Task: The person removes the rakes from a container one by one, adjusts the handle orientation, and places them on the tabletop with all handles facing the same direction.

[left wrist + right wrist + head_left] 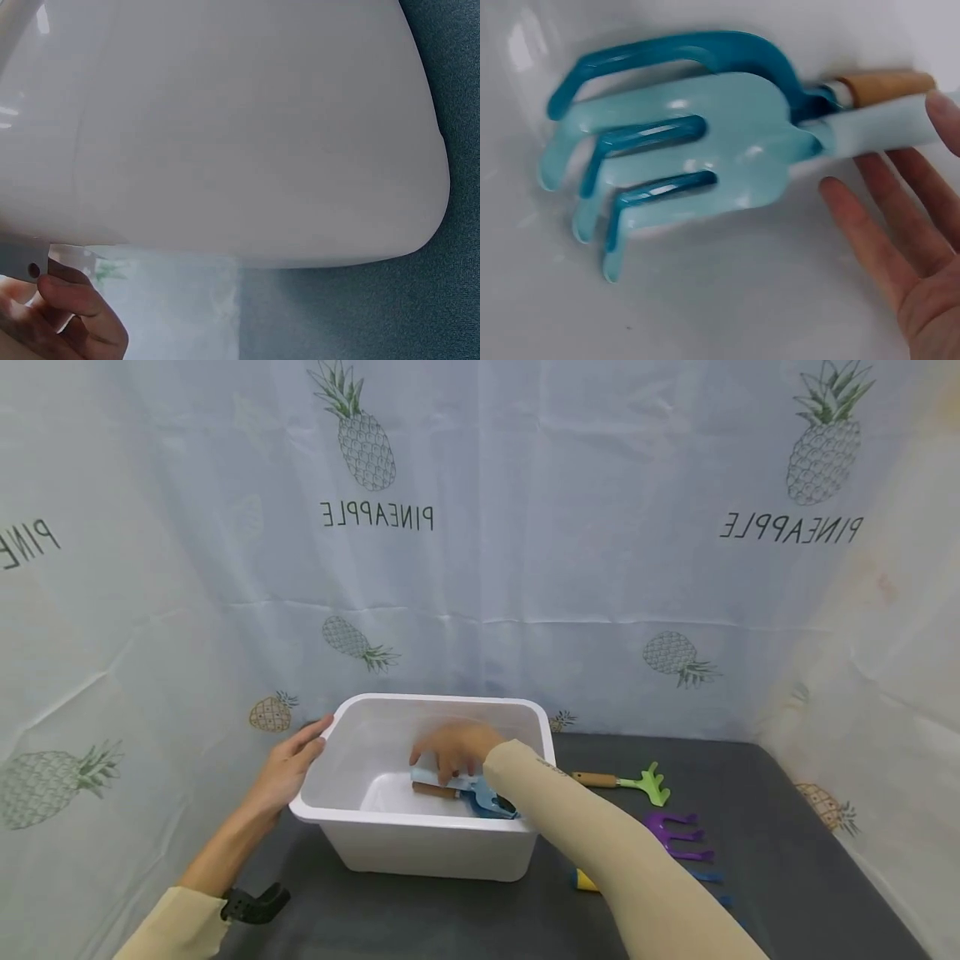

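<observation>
A white plastic tub [420, 817] stands on the dark table. My left hand [281, 768] grips its left rim, with thumb and fingers on either side in the left wrist view. Inside the tub, my right hand [456, 745] is blurred in the head view. A light blue hand fork [742, 142] lies over a darker blue hand fork [742, 46] with a wooden handle [889, 88]. The light blue handle lies between the spread fingers [870, 232] and thumb of my right hand, which are not closed round it.
Right of the tub lie a green hand rake [651, 783] with a wooden handle and a purple fork [666, 833]. A yellow handle [584, 882] and blue tines [705, 877] show partly behind my right sleeve. A pineapple-print curtain [510, 568] hangs behind the table.
</observation>
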A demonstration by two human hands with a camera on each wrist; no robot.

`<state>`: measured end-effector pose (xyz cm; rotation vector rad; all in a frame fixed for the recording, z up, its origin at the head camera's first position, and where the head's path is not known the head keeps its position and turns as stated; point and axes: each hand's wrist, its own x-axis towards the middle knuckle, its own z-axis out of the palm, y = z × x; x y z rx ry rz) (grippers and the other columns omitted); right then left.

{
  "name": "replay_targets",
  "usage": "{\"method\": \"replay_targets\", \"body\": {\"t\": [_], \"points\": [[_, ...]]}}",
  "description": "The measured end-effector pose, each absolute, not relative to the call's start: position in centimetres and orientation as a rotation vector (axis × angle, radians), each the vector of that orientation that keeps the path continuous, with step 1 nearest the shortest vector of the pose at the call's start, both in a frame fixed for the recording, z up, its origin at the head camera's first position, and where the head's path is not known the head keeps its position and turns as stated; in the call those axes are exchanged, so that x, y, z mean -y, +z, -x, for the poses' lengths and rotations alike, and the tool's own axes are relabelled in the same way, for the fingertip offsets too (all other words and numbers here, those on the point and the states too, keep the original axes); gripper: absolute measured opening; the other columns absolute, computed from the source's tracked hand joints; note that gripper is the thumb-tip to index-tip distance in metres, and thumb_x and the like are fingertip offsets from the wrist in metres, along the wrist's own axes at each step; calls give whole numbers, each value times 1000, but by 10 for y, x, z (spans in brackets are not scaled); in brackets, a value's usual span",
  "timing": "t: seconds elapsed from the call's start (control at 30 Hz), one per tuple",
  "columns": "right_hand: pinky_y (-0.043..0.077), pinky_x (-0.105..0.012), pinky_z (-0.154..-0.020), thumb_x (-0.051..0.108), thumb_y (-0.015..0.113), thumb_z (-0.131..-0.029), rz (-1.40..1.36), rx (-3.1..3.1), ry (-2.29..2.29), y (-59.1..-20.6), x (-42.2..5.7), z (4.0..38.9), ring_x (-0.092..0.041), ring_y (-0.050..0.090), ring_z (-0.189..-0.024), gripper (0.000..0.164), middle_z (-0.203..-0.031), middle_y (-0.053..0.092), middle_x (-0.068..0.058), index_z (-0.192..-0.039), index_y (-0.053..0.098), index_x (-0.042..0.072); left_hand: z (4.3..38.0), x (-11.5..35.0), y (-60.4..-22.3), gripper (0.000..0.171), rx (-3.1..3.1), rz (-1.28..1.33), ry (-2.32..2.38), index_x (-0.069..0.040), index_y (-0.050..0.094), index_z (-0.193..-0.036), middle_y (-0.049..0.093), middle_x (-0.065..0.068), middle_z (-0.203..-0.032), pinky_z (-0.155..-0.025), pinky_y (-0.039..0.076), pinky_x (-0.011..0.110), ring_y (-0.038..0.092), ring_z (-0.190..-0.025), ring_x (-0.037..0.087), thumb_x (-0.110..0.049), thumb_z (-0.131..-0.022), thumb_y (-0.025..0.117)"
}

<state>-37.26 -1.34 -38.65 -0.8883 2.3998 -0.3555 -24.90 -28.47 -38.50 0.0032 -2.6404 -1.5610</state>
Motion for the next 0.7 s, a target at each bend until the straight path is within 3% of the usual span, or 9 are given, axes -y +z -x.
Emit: {"method": "replay_targets", "body": {"t": [0.7], "points": [[63, -41, -75, 4, 74, -93, 969, -2455, -290, -397, 17, 368, -20, 60, -86, 55, -106, 58, -1, -133, 59, 38, 250, 285, -383, 55, 2628, -33, -1587, -14, 32, -163, 33, 19, -167, -82, 52, 17, 50, -139, 43, -34, -112, 39]]}}
